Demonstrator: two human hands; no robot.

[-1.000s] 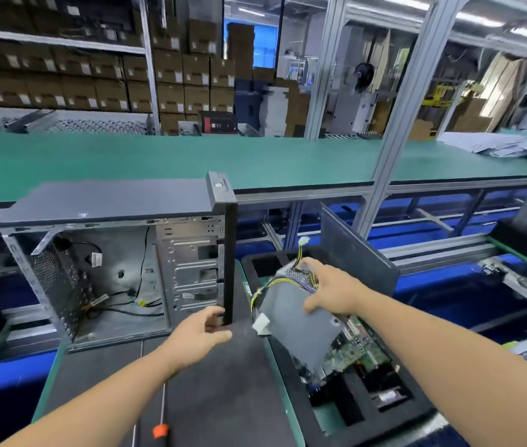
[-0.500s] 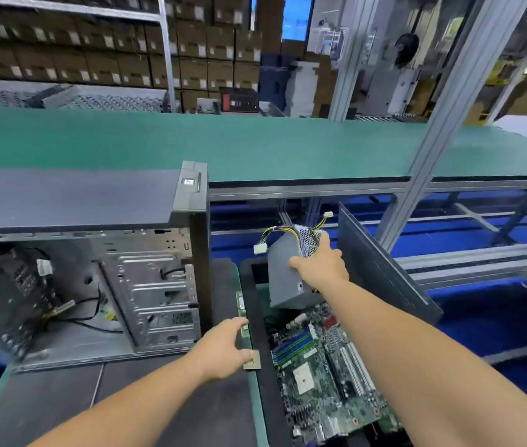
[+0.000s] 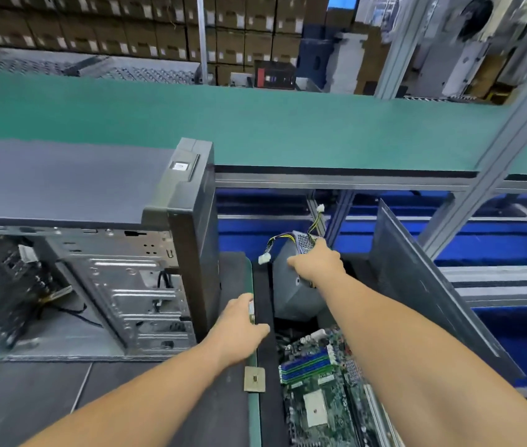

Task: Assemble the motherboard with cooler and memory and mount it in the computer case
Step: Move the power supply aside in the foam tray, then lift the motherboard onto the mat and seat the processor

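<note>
**Bare steel, matt plastic and foam**

The computer case (image 3: 71,253) shows bare, dull-shining sheet metal inside, stamped and ribbed, while its top panel is smooth matt grey and its front bezel (image 3: 191,227) looks like dark plastic with a slight sheen. The power supply (image 3: 291,285) has a smooth matt grey metal skin and a perforated metal end; its cables (image 3: 279,241) are glossy plastic-sheathed wires ending in white plastic plugs. The motherboard (image 3: 317,391) is a green lacquered board with blue plastic slots. It lies in a black tray (image 3: 263,304) that looks like matt foam. The table (image 3: 255,127) carries a smooth matt green mat, framed by brushed aluminium posts (image 3: 494,162). Behind stand brown cardboard boxes (image 3: 239,17).
</note>
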